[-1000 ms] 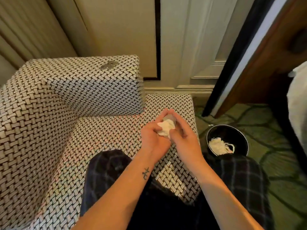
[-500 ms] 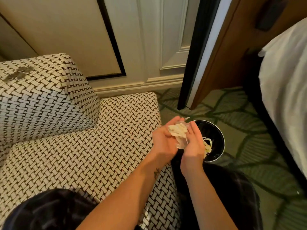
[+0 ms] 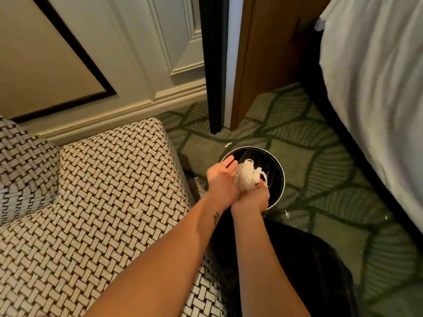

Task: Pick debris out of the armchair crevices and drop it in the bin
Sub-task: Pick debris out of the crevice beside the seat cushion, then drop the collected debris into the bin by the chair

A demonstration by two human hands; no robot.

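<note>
Left hand (image 3: 220, 179), right hand (image 3: 253, 199) and debris (image 3: 248, 176) hide half the bin (image 3: 251, 148). The armchair (image 3: 103, 202) runs off the edge; carpet specks (image 3: 286, 213) are too small to name.

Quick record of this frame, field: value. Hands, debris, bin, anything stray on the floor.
left hand: fingers straight, palm against the wad
right hand: grips the wad from below
wad: white shredded paper, between both hands, over the bin's mouth
bin: black, round, on the carpet beside the armchair
armchair: woven-pattern seat, left of the bin
stray scraps: small white bits on the carpet near the bin
drop: not yet done
</note>
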